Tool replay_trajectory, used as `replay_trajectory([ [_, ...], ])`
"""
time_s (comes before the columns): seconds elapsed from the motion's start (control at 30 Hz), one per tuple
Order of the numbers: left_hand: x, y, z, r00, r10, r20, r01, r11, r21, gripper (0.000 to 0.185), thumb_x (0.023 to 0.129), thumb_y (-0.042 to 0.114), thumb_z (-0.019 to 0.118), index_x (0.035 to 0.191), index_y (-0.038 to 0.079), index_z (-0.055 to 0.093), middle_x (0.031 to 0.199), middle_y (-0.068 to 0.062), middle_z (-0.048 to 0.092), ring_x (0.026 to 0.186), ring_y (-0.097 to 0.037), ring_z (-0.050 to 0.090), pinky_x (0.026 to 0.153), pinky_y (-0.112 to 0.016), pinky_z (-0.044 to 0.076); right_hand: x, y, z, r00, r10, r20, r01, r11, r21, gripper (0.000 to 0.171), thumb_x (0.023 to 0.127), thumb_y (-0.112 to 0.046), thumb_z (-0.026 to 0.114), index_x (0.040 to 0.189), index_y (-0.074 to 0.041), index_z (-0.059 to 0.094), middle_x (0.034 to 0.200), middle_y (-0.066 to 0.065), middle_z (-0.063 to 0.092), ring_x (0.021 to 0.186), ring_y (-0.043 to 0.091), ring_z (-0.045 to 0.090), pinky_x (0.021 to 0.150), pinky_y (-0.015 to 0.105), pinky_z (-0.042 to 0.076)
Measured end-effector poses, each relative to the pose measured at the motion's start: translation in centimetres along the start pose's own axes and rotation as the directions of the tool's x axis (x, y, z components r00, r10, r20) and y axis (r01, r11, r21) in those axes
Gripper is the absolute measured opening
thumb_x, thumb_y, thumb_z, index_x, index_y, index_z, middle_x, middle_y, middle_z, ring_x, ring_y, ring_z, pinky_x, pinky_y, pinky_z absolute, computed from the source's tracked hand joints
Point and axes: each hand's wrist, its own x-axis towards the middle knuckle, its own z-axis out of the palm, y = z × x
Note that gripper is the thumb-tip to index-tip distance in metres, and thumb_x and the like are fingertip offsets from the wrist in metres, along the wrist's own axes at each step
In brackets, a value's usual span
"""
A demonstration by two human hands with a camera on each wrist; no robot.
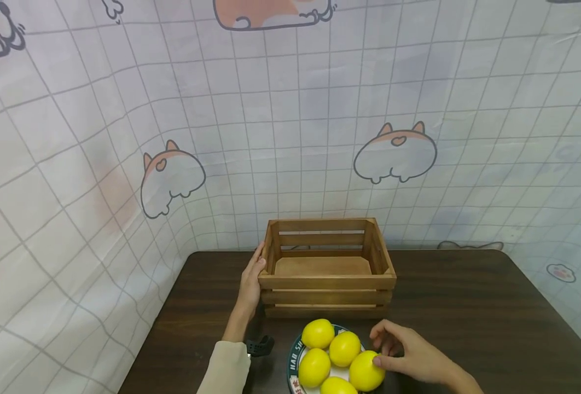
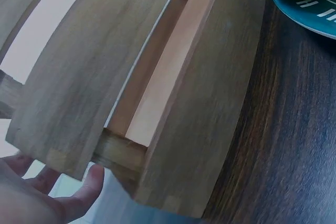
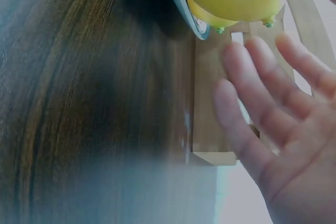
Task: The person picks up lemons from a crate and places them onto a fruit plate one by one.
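Observation:
A slatted wooden crate (image 1: 327,297) stands at the back of the table with its inside bare. My left hand (image 1: 251,280) rests along the crate's left end; in the left wrist view its thumb and fingers (image 2: 89,186) touch the slats' ends. In front of the crate, a green-rimmed plate (image 1: 292,365) carries several yellow lemons (image 1: 315,368). Beside the rightmost lemon (image 1: 366,372) is my right hand (image 1: 411,350), its thumb at the fruit's edge. The right wrist view shows that hand's fingers (image 3: 262,103) spread and loosely bent, apart from the fruit, with nothing between them.
The dark wood-grain table (image 1: 468,312) extends to both sides of the crate. A white grid-patterned cloth (image 1: 310,109) hangs behind and at the sides. A thin dark cable (image 1: 470,246) shows at the table's back edge. My left wrist wears a black band (image 1: 261,346).

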Motion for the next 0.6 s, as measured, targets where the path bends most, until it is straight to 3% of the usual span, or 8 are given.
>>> replay_trajectory([
  [0.2,0.3,0.5,-0.4,0.999,-0.042,0.007,0.042,0.999,0.016,0.051,0.11,0.036,0.041,0.161,0.03,0.035,0.168,-0.007,0.03,0.155,-0.035,0.027,0.122,-0.067,0.022,-0.2,-0.1,-0.6,0.975,-0.041,-0.219,0.014,0.992,-0.122,0.019,0.101,-0.019,0.065,0.115,-0.007,0.06,0.099,0.001,0.065,0.082,0.009,0.061,0.07,0.024,0.055],
  [0.3,0.4,0.8,-0.8,0.997,-0.071,0.024,0.07,0.996,0.047,0.052,0.11,0.041,0.042,0.16,0.033,0.035,0.164,-0.012,0.035,0.151,-0.038,0.032,0.114,-0.071,0.032,-0.3,0.0,-1.2,0.953,-0.042,-0.3,-0.008,0.987,-0.162,0.013,0.101,-0.02,0.065,0.112,-0.013,0.061,0.097,-0.003,0.066,0.081,0.009,0.061,0.069,0.024,0.055],
  [0.4,0.2,1.0,-1.4,0.997,-0.071,0.036,0.067,0.993,0.092,0.052,0.11,0.044,0.041,0.16,0.031,0.037,0.161,-0.013,0.041,0.147,-0.038,0.039,0.105,-0.066,0.042,-0.5,0.0,-1.7,0.935,-0.035,-0.354,-0.031,0.983,-0.179,0.011,0.101,-0.02,0.065,0.111,-0.016,0.061,0.096,-0.004,0.066,0.081,0.01,0.061,0.07,0.023,0.055],
  [0.5,-0.5,1.2,-2.2,1.0,-0.015,-0.009,0.016,0.989,0.144,0.049,0.11,0.041,0.041,0.156,0.023,0.045,0.154,-0.012,0.051,0.139,-0.036,0.049,0.101,-0.056,0.048,-1.0,-0.1,-2.2,0.916,-0.033,-0.4,-0.049,0.98,-0.191,0.011,0.101,-0.018,0.065,0.11,-0.016,0.062,0.096,-0.004,0.066,0.081,0.011,0.061,0.07,0.023,0.055],
  [0.6,-1.5,1.2,-3.3,0.99,0.077,-0.116,-0.048,0.97,0.238,0.039,0.11,0.033,0.047,0.143,0.017,0.06,0.141,-0.008,0.065,0.128,-0.031,0.061,0.099,-0.048,0.052,-1.3,-0.3,-2.7,0.894,-0.032,-0.447,-0.07,0.975,-0.21,0.011,0.1,-0.017,0.066,0.11,-0.016,0.062,0.095,-0.004,0.065,0.08,0.01,0.061,0.07,0.023,0.055],
])
